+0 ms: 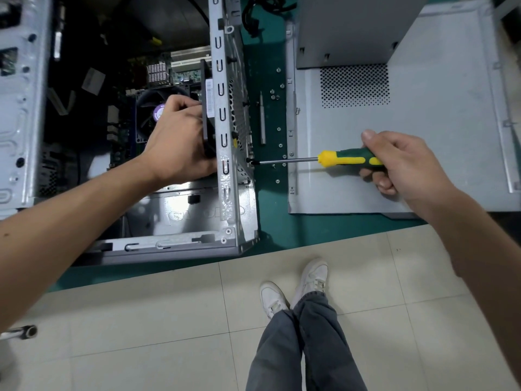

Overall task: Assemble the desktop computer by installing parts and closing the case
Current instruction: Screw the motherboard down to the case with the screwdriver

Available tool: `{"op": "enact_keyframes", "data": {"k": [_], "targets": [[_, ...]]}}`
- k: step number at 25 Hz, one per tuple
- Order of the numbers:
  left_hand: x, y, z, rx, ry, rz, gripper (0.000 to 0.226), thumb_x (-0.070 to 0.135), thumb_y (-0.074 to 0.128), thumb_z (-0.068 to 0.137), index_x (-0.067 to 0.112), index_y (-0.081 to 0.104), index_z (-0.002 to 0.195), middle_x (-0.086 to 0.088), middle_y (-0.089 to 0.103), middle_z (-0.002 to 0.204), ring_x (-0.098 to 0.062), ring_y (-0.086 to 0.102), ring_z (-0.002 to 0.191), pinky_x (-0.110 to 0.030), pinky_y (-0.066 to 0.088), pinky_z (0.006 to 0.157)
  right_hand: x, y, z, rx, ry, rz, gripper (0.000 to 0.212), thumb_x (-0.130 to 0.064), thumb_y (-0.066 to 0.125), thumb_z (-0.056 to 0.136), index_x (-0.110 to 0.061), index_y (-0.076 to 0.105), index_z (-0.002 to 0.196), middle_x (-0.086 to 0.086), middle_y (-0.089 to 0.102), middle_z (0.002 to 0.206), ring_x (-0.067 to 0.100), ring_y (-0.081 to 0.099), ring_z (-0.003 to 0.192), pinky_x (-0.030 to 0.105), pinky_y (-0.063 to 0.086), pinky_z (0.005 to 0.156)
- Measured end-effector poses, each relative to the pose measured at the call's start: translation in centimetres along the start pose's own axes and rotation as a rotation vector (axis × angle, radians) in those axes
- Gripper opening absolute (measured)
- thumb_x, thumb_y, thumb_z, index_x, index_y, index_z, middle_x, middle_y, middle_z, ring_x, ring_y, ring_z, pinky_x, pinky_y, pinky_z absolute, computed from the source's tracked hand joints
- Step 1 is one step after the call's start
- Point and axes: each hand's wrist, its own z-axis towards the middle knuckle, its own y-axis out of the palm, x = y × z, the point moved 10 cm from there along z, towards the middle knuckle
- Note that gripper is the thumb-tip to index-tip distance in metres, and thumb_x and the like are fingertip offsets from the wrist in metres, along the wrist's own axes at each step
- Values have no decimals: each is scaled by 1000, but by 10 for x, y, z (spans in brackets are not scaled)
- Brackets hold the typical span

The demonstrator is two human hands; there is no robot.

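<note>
Counter [270, 224]: green top, carrying everything; its front edge is running above a tiled floor [169, 320].
Case [225, 114]: open metal chassis lying at the counter's left end, its inside facing up, its perforated rear wall standing toward the middle.
Panel [439, 131]: grey side cover lying flat at the counter's right end, apart from the case, with a vent grid near its far edge.
Left hand [174, 139]: reaching into the case, fingers curled round a black fan [208, 119] and pressing it against the inside of the rear wall.
Right hand [400, 162]: hovering over the panel, fist wrapped round the green-and-yellow handle of a screwdriver [346, 160].
Screwdriver shaft: lying level, its tip meeting a black screw [249, 160] on the outside of the rear wall.
Bit [262, 119]: slim metal rod lying on the strip of counter between case and panel.
Screws [277, 129]: loose, scattered along that same strip.
</note>
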Motion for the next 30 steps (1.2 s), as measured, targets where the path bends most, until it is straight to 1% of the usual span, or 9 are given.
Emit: {"op": "enact_keyframes", "data": {"k": [4, 9, 14, 17, 19, 23, 24, 28, 30], "targets": [[4, -1, 1, 0, 2, -29, 24, 39, 43, 79, 40, 23, 66, 18, 28, 65, -13, 35, 68, -32, 22, 75, -4, 4, -1, -64, -22, 251, 9, -27, 68, 80, -26, 62, 87, 2, 55, 75, 17, 43, 56, 26, 31, 44], [1, -1, 0, -6, -15, -32, 18, 41, 43, 78, 30, 37, 65, 9, 41, 66, -18, 40, 67, -27, 18, 75, -6, -1, 0, 55, 4, 23, 35, -55, 64, 82, -21, 61, 76, 10, 60, 65, 13, 38, 42, 26, 24, 44], [5, -3, 0, 11, 13, -36, 17, 41, 44, 79, 31, 37, 68, 11, 39, 68, -21, 46, 65, -34, 24, 76, -11, 4, 0, -66, -38, 292, 9, -22, 70, 80, -20, 64, 84, 1, 55, 70, 14, 44, 52, 23, 34, 43], [3, -2, 0, 8, 13, -27, 18, 42, 43, 80, 31, 35, 68, 11, 38, 68, -15, 36, 69, -35, 25, 76, -9, 2, 0, -23, -13, 45, 34, -54, 71, 78, -21, 68, 73, 8, 62, 65, 13, 40, 45, 21, 31, 38], [1, -2, 0, -1, 1, -19, 19, 43, 43, 80, 32, 35, 67, 12, 38, 68, -15, 36, 70, -34, 24, 76, -5, 3, 0, -43, 21, 23, 36, -58, 67, 79, -23, 68, 74, 10, 63, 67, 13, 42, 45, 22, 32, 39], [3, -2, 1, -1, -9, -49, 25, 43, 45, 79, 43, 24, 64, 24, 27, 67, -15, 37, 69, -34, 25, 78, -4, 7, 0, -136, 17, 347, 6, -19, 67, 81, -21, 64, 85, 3, 55, 72, 15, 46, 55, 24, 37, 46], [3, -2, 0, 0, -5, -50, 24, 43, 44, 79, 42, 25, 65, 22, 28, 67, -15, 37, 69, -34, 25, 78, -5, 6, 0, -124, -3, 319, 4, -21, 68, 81, -21, 65, 82, 3, 56, 70, 14, 46, 52, 24, 37, 45], [2, -2, 0, 4, -3, -42, 23, 42, 44, 79, 40, 25, 65, 12, 36, 66, -17, 38, 68, -31, 22, 76, -5, 2, 0, -21, 18, 32, 40, -54, 64, 84, -18, 66, 68, 11, 61, 61, 12, 37, 37, 18, 28, 35], [4, -3, 1, 9, -6, -49, 26, 43, 43, 80, 42, 22, 64, 12, 35, 64, -18, 40, 67, -30, 21, 75, -3, 3, 1, -31, 43, 47, 35, -54, 63, 83, -21, 65, 72, 5, 60, 61, 13, 39, 41, 19, 30, 38]]}}
